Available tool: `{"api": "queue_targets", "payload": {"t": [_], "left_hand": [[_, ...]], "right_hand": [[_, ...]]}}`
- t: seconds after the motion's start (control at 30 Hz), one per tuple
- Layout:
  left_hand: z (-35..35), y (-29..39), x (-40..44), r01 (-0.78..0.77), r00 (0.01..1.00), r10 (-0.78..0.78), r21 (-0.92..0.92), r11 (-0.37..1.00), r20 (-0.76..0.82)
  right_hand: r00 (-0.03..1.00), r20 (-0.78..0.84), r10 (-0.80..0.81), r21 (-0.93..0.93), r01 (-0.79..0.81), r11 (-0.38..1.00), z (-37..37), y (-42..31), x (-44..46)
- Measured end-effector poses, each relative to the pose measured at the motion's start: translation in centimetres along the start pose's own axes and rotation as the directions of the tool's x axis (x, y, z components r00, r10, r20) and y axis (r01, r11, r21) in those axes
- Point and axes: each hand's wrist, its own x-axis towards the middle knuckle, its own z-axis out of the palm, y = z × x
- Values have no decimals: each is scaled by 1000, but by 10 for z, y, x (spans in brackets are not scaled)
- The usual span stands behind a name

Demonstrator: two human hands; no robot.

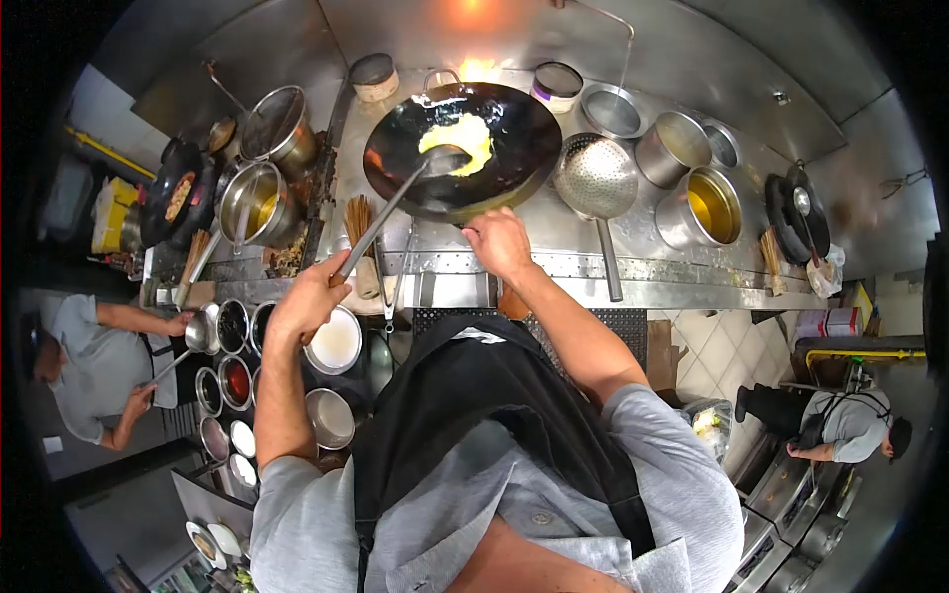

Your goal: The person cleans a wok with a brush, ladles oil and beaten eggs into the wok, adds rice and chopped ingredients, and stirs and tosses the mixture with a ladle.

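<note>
My left hand (308,299) has its fingers wrapped round the ladle (392,207), its bowl ahead of them over the edge of the egg (476,138) in the wok (529,143). My right hand (500,242) grips the wok's near side, fingers curled narrow; the strainer (596,178) lies right of them.

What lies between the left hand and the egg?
The ladle, running from the left hand into the wok, up to the egg; head view.

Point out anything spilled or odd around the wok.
Brownish, burnt-looking debris litters the stove left of the wok, beside a pot, unlike the stove's barer right side. Flames also show behind the wok, though that may be normal.
</note>
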Motion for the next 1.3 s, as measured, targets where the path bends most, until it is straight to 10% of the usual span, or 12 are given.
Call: {"api": "queue_targets", "payload": {"t": [0.3,0.43,0.57,0.83,1.3], "left_hand": [[23,-3,46,-275,946,317,352,895,-66],[55,15,30,-32,983,87,319,947,-159],[27,13,-20,-150,959,203,252,956,-198],[-11,41,-31,-131,989,146,347,929,-19],[53,-3,2,58,946,-112,-184,981,-303]], "right_hand": [[999,-26,-24,-26,24,999,0,-11,14],[998,6,-57,-72,58,996,17,-4,-62],[978,-61,-198,42,201,979,45,31,-117],[997,-72,-18,112,26,993,-8,-1,20],[978,128,164,-17,-163,986,59,37,52]]}}
